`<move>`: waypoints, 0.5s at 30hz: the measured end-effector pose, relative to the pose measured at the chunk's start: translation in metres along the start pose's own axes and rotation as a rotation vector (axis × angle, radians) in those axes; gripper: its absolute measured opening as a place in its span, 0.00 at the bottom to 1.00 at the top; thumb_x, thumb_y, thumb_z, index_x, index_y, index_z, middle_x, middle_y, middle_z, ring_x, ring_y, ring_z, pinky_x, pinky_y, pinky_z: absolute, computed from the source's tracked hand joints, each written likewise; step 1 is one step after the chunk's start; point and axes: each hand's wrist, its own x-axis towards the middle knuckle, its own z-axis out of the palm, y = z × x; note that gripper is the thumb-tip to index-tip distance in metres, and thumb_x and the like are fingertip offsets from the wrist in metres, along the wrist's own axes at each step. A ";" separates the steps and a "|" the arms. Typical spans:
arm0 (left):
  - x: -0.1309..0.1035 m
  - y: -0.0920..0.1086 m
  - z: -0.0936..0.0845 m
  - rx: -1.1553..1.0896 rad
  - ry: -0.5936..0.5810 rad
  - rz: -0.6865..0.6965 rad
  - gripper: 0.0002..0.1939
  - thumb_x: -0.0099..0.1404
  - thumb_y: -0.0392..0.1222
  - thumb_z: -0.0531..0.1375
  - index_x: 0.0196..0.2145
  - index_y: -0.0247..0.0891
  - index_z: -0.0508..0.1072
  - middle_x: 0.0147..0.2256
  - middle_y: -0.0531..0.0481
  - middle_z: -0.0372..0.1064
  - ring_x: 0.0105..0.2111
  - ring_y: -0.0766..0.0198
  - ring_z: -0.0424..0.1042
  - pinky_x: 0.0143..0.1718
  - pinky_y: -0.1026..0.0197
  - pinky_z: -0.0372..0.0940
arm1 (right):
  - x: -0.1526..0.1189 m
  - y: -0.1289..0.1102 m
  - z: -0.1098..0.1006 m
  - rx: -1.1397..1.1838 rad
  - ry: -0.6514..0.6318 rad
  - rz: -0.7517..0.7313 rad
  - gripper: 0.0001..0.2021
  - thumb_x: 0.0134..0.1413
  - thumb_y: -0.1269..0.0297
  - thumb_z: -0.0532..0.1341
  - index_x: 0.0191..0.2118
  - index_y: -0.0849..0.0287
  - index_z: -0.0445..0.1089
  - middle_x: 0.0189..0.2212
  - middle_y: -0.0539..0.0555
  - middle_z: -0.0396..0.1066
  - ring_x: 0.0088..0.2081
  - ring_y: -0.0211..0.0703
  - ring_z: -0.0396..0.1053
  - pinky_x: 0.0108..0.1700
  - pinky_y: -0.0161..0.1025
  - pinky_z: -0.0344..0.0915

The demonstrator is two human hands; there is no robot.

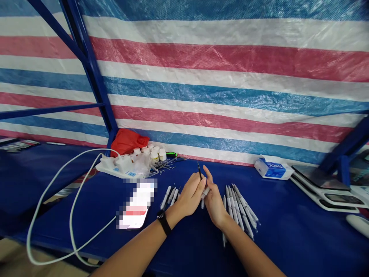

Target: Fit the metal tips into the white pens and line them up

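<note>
My left hand, with a black band on its wrist, is closed around a thin black pen refill that points up and away from me. Close beside it, my right hand has its fingers wrapped on a white pen barrel, with the index finger raised. The two hands nearly touch, and part of the barrel is hidden behind them. To the right lies a fanned bundle of white and grey pens. Several white pen parts and dark refills rest left of my left hand, partly covered by the forearm.
A phone with a blurred screen lies left, near a looping white cable. Behind stand a power strip, white bottles and a red bag. A blue-white box and scales stand right, on the blue table.
</note>
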 end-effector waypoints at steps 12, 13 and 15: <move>0.001 -0.001 0.002 0.218 -0.108 0.100 0.19 0.78 0.47 0.43 0.41 0.39 0.71 0.41 0.44 0.68 0.42 0.55 0.66 0.47 0.52 0.63 | 0.004 -0.001 -0.005 -0.082 0.045 -0.148 0.34 0.58 0.44 0.56 0.67 0.49 0.58 0.47 0.54 0.77 0.54 0.53 0.71 0.57 0.50 0.66; 0.001 -0.002 0.002 0.235 -0.112 0.118 0.18 0.78 0.46 0.44 0.42 0.39 0.71 0.41 0.43 0.69 0.43 0.55 0.67 0.47 0.52 0.63 | 0.005 -0.001 -0.005 -0.079 0.059 -0.144 0.33 0.57 0.44 0.56 0.66 0.49 0.59 0.47 0.54 0.77 0.54 0.53 0.71 0.56 0.50 0.67; 0.002 -0.004 0.001 0.255 -0.111 0.138 0.17 0.78 0.45 0.46 0.43 0.38 0.72 0.42 0.43 0.71 0.44 0.55 0.69 0.48 0.52 0.64 | 0.007 -0.001 -0.006 -0.053 0.087 -0.121 0.32 0.55 0.45 0.57 0.64 0.49 0.62 0.45 0.54 0.77 0.53 0.53 0.71 0.54 0.49 0.68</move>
